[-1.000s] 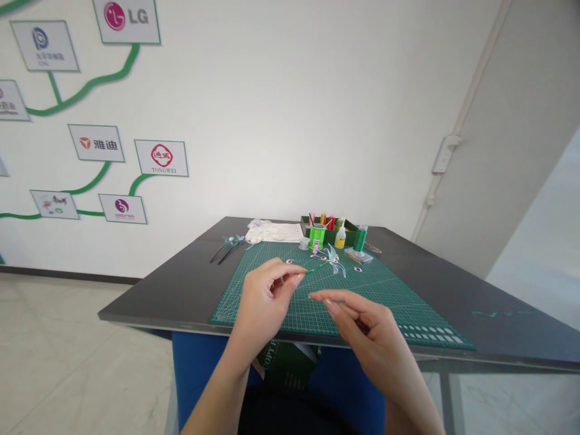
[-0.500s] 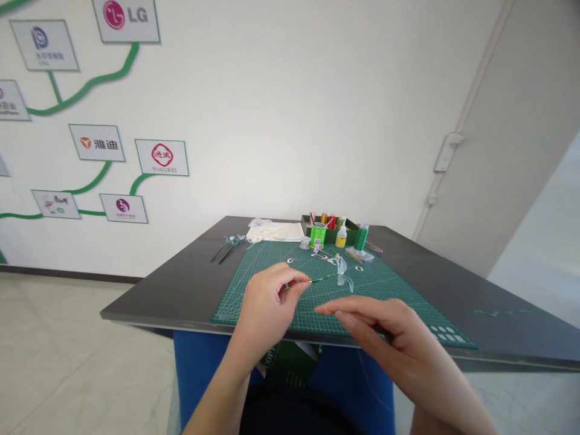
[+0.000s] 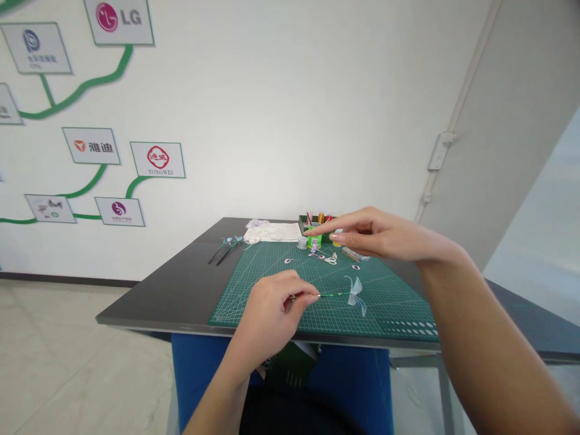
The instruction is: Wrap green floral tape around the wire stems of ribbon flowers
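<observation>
My left hand [image 3: 276, 305] pinches a thin green-wrapped stem [image 3: 335, 295] between thumb and fingertips, low over the cutting mat. At the stem's right end, pale blue translucent petals [image 3: 356, 295] spread out. My right hand [image 3: 378, 232] is raised over the far right part of the mat. Its index finger stretches left and stands apart from the thumb; the other fingers are partly hidden. I see nothing held in it. Just below its fingers lie small white-handled scissors [image 3: 330, 260]. The right hand and forearm hide part of the supplies behind them.
A green cutting mat [image 3: 272, 302] lies on the dark table [image 3: 172, 290]. At the back are a green tin [image 3: 314, 237], a small clear cup [image 3: 302, 243], a supply box [image 3: 302, 221] and a white sheet [image 3: 283, 232]. Finished-looking stems [image 3: 230, 248] lie on the left.
My right hand has risen and moved away from the stem toward the back of the mat. The stem and its petals have shifted slightly right and nearer; my left hand keeps its pinch.
</observation>
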Demonstrator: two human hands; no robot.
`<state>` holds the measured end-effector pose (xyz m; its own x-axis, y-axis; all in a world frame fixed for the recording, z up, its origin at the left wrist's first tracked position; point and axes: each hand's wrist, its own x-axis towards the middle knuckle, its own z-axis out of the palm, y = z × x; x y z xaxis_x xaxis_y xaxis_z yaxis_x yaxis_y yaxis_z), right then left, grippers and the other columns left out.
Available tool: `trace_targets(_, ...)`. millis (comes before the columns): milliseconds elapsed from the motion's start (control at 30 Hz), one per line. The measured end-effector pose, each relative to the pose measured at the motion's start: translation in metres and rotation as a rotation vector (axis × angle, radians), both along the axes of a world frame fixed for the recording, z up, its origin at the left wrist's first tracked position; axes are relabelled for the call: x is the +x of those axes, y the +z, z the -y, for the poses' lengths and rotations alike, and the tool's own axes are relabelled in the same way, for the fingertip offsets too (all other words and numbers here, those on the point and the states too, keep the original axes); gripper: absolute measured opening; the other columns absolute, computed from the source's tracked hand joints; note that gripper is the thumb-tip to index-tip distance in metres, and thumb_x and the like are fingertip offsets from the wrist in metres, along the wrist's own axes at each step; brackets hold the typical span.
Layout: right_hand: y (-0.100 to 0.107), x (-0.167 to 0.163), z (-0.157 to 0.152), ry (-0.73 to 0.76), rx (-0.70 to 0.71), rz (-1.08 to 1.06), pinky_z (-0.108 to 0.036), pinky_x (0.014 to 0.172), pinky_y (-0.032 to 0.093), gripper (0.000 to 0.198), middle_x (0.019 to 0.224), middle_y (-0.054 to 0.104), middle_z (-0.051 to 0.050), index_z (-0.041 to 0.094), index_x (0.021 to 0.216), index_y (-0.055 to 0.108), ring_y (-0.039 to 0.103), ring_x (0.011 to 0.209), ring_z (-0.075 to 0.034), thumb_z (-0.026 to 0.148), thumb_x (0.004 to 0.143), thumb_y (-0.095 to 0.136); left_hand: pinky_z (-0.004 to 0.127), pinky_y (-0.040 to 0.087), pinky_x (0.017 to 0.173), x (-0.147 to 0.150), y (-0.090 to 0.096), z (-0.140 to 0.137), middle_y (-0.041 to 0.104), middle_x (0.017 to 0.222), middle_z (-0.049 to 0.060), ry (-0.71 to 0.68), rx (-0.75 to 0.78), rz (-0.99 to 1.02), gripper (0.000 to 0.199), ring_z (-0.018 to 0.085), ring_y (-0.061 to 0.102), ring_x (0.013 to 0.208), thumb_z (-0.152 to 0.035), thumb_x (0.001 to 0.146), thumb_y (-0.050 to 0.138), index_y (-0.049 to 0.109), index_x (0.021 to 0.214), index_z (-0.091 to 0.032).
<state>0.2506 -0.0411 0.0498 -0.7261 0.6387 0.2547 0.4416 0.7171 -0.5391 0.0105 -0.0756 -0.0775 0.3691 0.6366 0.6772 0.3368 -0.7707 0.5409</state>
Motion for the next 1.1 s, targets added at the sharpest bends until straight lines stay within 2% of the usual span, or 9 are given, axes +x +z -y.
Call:
trace_targets(133, -0.014, 0.006, -0.032, 0.004, -0.092, -0.018, -0.024, 0.044, 0.019, 0.044, 0.054, 0.029, 0.010, 0.016, 0.147, 0.071, 0.026, 0.048, -0.009, 0.037, 0.110, 0.057, 0.026, 0.036, 0.059, -0.001, 0.002, 0.002, 0.065, 0.073, 0.000, -0.029, 0.006, 0.027, 0.018, 0.012, 0.053, 0.061, -0.013, 0.099, 0.069, 0.081, 0.086, -0.018)
trace_targets(300, -0.056, 0.010, -0.056, -0.011, -0.245, -0.044, -0.023, 0.043, 0.018, 0.050, 0.051, 0.029, 0.012, 0.012, 0.144, 0.072, 0.023, 0.045, -0.009, 0.043, 0.107, 0.061, 0.026, 0.035, 0.056, -0.004, 0.000, 0.001, 0.064, 0.071, 0.000, -0.003, 0.047, 0.092, 0.018, 0.012, 0.051, 0.059, -0.015, 0.100, 0.068, 0.080, 0.087, -0.018)
trace_targets(467, -0.105, 0.006, -0.045, 0.013, -0.355, -0.036, -0.021, 0.044, 0.019, 0.055, 0.050, 0.029, 0.012, 0.010, 0.140, 0.073, 0.024, 0.045, -0.008, 0.051, 0.107, 0.058, 0.026, 0.036, 0.056, -0.010, -0.002, -0.004, 0.066, 0.072, 0.001, 0.114, 0.098, 0.151, 0.019, 0.013, 0.053, 0.060, -0.016, 0.101, 0.065, 0.078, 0.087, -0.018)
trace_targets(600, -0.128, 0.002, -0.017, 0.067, -0.420, -0.005, -0.021, 0.043, 0.018, 0.057, 0.050, 0.026, 0.012, 0.010, 0.141, 0.074, 0.021, 0.044, -0.008, 0.052, 0.108, 0.054, 0.025, 0.037, 0.057, -0.012, -0.005, -0.011, 0.067, 0.074, 0.000, 0.218, 0.135, 0.142, 0.019, 0.012, 0.055, 0.060, -0.014, 0.101, 0.064, 0.077, 0.087, -0.018)
trace_targets(667, -0.130, 0.000, 0.000, 0.077, -0.421, 0.018, -0.021, 0.044, 0.016, 0.050, 0.054, 0.025, 0.011, 0.014, 0.140, 0.076, 0.019, 0.046, -0.009, 0.046, 0.109, 0.054, 0.025, 0.037, 0.058, -0.012, -0.007, -0.014, 0.067, 0.074, 0.000, 0.239, 0.139, 0.125, 0.020, 0.012, 0.055, 0.060, -0.013, 0.100, 0.064, 0.077, 0.087, -0.019)
trace_targets(767, -0.121, -0.001, 0.025, 0.106, -0.352, 0.064, -0.022, 0.045, 0.017, 0.041, 0.058, 0.033, 0.008, 0.018, 0.137, 0.079, 0.023, 0.049, -0.009, 0.038, 0.109, 0.055, 0.025, 0.038, 0.060, -0.011, -0.007, -0.016, 0.069, 0.076, 0.000, 0.237, 0.133, 0.096, 0.019, 0.013, 0.057, 0.063, -0.013, 0.100, 0.065, 0.078, 0.086, -0.018)
trace_targets(933, -0.091, 0.001, 0.055, 0.163, -0.192, 0.076, -0.024, 0.045, 0.022, 0.038, 0.054, 0.045, 0.006, 0.019, 0.130, 0.083, 0.027, 0.047, -0.010, 0.037, 0.110, 0.057, 0.025, 0.039, 0.061, -0.006, -0.005, -0.013, 0.071, 0.077, 0.000, 0.175, 0.110, 0.040, 0.018, 0.013, 0.058, 0.064, -0.013, 0.099, 0.067, 0.078, 0.087, -0.019)
trace_targets(1100, -0.056, 0.001, 0.065, 0.201, -0.122, 0.065, -0.023, 0.044, 0.026, 0.035, 0.053, 0.054, 0.004, 0.022, 0.129, 0.084, 0.034, 0.046, -0.010, 0.038, 0.109, 0.060, 0.026, 0.037, 0.059, -0.003, -0.004, -0.008, 0.070, 0.077, 0.001, 0.129, 0.101, -0.003, 0.020, 0.014, 0.057, 0.062, -0.014, 0.100, 0.065, 0.079, 0.087, -0.020)
